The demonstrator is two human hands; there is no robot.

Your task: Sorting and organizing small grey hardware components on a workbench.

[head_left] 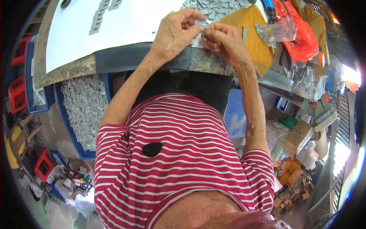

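Above the front edge of the workbench, my two hands meet with fingertips nearly touching. My left hand (171, 37) pinches a small grey plastic piece (201, 23) between thumb and fingers. My right hand (228, 42) is closed at the near right side of that piece, thumb against forefinger. Whatever lies in the right fingertips is too small and too covered to name. Just beyond the hands spreads a heap of similar grey plastic pieces (221, 9). Farther left, more of them lie in a neat slanting row (98, 19) on the white work surface (76, 45).
To the right are a yellow-brown sheet (244, 19), a clear bag of small metal parts (270, 33), a red plastic bag (303, 42) and a blue-handled tool (269, 8). Below the bench's left side stands a blue crate (89, 154) full of grey pieces. Boxes (299, 137) crowd the right.
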